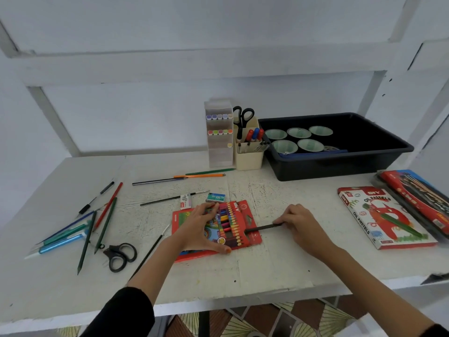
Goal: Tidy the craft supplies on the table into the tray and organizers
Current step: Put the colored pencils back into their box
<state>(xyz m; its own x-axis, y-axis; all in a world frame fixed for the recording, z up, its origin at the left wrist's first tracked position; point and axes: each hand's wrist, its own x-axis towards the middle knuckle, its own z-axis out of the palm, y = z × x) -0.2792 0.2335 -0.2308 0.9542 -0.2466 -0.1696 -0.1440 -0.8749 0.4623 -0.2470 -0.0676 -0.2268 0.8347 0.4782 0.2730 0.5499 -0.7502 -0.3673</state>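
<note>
White bench (267, 271) stood against a white wall. Mid-bench, toward the front edge, lay the red pencil box (250, 215). The left hand (201, 227) pressed down on it with fingers spread. The right hand (301, 224) pinched a black pencil (262, 228), its tip at the box's open end. A black tray (340, 164) and cream pen cup (250, 159) sat at the back edge, right of centre.

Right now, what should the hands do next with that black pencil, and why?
Probably slide the black pencil into the pencil box. The right hand pinches the pencil's end, its tip already lies at the open box beside the other colours, and the left hand rests spread on the box, likely steadying it.
</note>
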